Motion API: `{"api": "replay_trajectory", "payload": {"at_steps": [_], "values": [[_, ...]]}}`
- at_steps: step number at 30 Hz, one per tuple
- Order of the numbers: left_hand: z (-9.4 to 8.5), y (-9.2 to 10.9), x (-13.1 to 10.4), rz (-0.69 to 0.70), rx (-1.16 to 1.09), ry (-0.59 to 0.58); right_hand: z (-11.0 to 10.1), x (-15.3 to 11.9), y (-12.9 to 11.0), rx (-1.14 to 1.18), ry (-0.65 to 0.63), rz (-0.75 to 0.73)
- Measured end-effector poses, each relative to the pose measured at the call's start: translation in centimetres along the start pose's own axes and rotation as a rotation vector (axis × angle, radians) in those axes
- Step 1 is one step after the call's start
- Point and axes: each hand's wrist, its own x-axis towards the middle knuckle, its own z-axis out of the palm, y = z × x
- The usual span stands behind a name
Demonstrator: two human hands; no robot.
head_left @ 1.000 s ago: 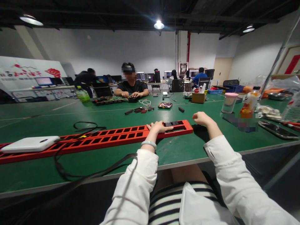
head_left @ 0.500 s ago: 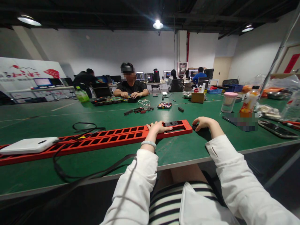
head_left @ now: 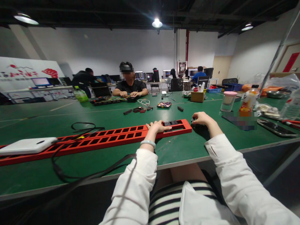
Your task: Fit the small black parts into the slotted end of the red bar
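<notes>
A long red frame (head_left: 122, 144) with rows of rectangular slots lies across the green table. Black pieces (head_left: 170, 123) sit in its right end. My left hand (head_left: 155, 127) rests over the frame just left of these pieces, thumb stretched to the right and fingers apart. Just past the frame's right end, my right hand (head_left: 201, 119) pinches a small dark piece (head_left: 193, 120) between its fingertips, a little above the table.
A white power bank (head_left: 30, 145) and black cable (head_left: 58, 168) lie on the frame's left part. At right are a phone (head_left: 276, 127), pink-lidded cup (head_left: 228, 101) and bottle (head_left: 248, 101). A person (head_left: 130, 86) sits opposite, behind small dark parts (head_left: 139, 110).
My right hand has risen slightly from the table with the small dark piece at its fingertips. My left hand has stayed on the frame.
</notes>
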Motion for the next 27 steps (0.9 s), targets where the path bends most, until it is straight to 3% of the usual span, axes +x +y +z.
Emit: {"api": "replay_trajectory", "payload": {"at_steps": [8,18,27], "values": [[0.0,0.0,0.0,-0.004,0.009,-0.008,0.3,0.0,-2.8,0.08,0.26,-0.272],[0.7,-0.4,0.7,0.003,-0.002,0.015,3.3,-0.9,-7.5,0.275,0.101,-0.504],[0.0,-0.3,0.1,0.021,-0.009,-0.023,4.3,-0.9,-8.5,0.263,0.006,-0.47]]}}
